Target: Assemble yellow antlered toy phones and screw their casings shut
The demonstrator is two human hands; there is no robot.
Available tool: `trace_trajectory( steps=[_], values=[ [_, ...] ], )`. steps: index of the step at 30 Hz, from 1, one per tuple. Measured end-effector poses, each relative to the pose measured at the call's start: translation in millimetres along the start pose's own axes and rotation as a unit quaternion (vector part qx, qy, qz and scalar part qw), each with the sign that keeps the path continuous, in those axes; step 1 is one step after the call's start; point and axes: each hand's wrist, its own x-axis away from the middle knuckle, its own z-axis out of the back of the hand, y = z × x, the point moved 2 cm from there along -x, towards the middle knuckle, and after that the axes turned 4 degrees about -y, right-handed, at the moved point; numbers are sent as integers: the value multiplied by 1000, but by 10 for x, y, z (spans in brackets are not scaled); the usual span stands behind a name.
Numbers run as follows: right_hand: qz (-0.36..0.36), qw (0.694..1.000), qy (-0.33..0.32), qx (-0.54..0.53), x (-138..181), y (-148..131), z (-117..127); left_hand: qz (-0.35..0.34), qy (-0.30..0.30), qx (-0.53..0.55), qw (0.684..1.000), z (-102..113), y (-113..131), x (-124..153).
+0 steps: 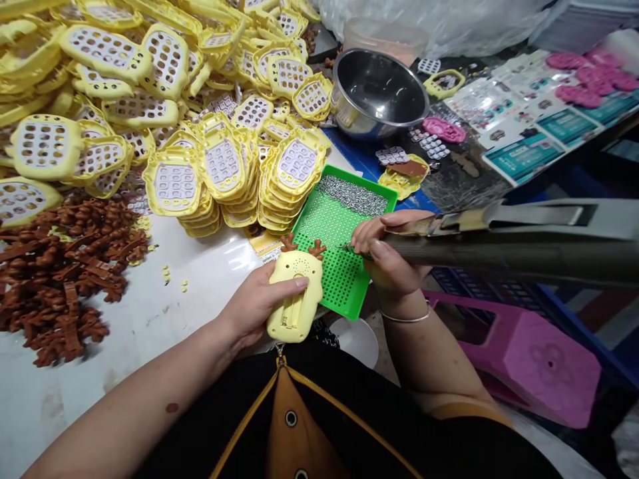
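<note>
A yellow toy phone (295,318) with brown antlers lies in my left hand (252,299), its back and open battery slot facing up. My left thumb presses across it and the fingers wrap its side. My right hand (392,256) grips a long dark power screwdriver (479,256) with a metal lever along its body. Its thin tip points left over a green perforated tray (352,307), just right of the antlers. Small silver screws (354,194) are heaped at the tray's far end and scattered over its middle.
Stacked yellow casings (294,159) with white buttons stand behind the tray, before a large heap of casings (104,50). Brown antler parts (64,273) are piled left. A steel bowl (382,86) stands behind; printed sheets (524,156) lie right, above a pink stool (549,366).
</note>
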Motion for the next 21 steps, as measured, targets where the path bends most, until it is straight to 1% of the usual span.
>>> trace_trajectory(
  steps=[4, 7, 11, 18, 21],
  values=[
    [0, 1000, -27, 1, -5, 17, 7, -2, -5, 1, 1000, -8, 1, 0],
    [-7, 999, -34, 11, -10, 7, 21, 0, -1, 7, 1000, -20, 10, 5],
    [-11, 999, -35, 29, -12, -19, 31, 5, 2, 9, 1000, -15, 13, 12],
    [-38, 997, -35, 51, -19, 5, 19, -8, -18, 20, 1000, 3, 19, 22],
    [-25, 999, -30, 38, -16, 3, 18, -7, -19, 18, 1000, 1, 23, 30]
  ],
)
